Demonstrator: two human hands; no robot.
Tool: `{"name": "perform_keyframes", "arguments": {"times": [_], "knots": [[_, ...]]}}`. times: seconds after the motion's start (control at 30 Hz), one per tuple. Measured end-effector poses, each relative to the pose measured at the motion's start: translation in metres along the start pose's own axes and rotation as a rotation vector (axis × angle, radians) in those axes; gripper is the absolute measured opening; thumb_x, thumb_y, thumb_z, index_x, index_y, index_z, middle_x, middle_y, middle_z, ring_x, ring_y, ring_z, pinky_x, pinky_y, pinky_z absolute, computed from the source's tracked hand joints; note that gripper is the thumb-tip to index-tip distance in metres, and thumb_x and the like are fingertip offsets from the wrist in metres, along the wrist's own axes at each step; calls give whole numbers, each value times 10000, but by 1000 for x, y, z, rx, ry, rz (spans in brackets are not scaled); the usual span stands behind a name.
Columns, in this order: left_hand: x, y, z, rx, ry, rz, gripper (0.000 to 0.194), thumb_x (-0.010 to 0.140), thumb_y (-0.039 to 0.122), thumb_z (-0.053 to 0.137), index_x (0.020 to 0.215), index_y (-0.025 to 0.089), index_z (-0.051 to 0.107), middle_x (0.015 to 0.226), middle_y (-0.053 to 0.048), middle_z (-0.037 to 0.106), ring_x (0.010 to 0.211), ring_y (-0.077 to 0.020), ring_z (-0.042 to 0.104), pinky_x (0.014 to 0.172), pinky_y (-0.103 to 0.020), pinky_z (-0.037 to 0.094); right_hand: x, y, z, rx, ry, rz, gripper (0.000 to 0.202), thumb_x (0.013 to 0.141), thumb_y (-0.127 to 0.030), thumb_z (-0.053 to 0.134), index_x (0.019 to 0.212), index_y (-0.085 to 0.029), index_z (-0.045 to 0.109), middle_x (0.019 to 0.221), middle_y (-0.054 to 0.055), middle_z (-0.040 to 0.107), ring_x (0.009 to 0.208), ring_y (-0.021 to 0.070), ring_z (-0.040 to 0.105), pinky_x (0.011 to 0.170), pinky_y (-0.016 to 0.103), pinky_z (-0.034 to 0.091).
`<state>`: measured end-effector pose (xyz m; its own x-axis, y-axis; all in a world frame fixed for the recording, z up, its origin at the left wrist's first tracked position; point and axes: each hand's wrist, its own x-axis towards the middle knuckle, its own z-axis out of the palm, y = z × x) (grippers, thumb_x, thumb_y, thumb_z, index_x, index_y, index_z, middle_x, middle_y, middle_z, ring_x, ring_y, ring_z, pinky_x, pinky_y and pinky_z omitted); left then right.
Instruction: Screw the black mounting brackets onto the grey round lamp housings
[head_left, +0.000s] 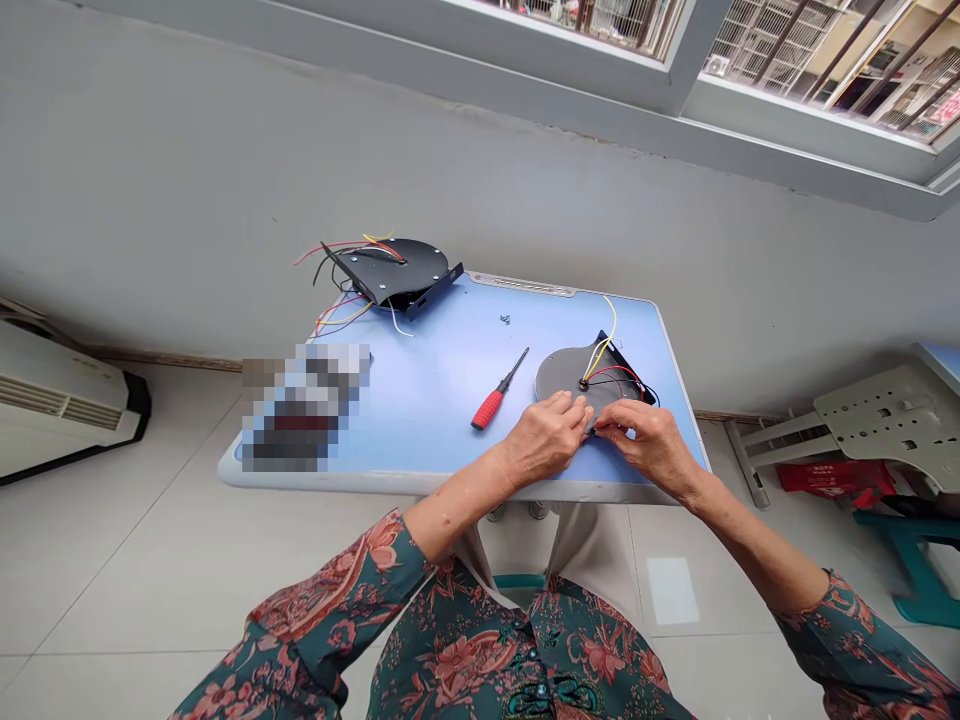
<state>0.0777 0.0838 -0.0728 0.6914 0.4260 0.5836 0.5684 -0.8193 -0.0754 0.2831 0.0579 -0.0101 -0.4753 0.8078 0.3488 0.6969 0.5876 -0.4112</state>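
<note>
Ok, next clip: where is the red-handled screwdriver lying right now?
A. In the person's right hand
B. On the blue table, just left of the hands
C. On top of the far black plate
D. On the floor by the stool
B. The screwdriver lies loose on the blue table, left of the left hand, while both that and the right hand rest on the grey plate.

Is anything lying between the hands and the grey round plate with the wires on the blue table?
Nothing visible: both the left hand and right hand already rest on the near edge of the grey round metal plate. The red-handled screwdriver lies apart, to its left.
</note>
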Motion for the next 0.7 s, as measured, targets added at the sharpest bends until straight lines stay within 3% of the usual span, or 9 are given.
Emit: {"name": "perform_keyframes", "arguments": {"times": [0.2,0.53,0.7], "knots": [[0,0,0,-1,11,1,293,1029,169,485,1241,44,644,1207,-191,729,1063,-263,683,931,-420,606,1,-1,0,54,23,35,201,930,-132,615,827,-240,751,828,16,790,726,164,715,678,282,551],[2,0,-2,1,6,-2,301,1048,187,461,1235,44,649,1198,-194,732,1045,-259,687,927,-422,605,-3,4,4,-48,62,-39,235,987,-159,578,925,-250,785,928,38,799,823,171,740,760,291,587],[2,1,-3,-10,-10,-5,310,1059,216,458,1226,51,659,1196,-205,731,1030,-258,689,918,-429,607,-3,4,7,-185,48,-60,233,1006,-175,552,917,-227,761,906,60,788,796,183,713,699,296,551]]}}
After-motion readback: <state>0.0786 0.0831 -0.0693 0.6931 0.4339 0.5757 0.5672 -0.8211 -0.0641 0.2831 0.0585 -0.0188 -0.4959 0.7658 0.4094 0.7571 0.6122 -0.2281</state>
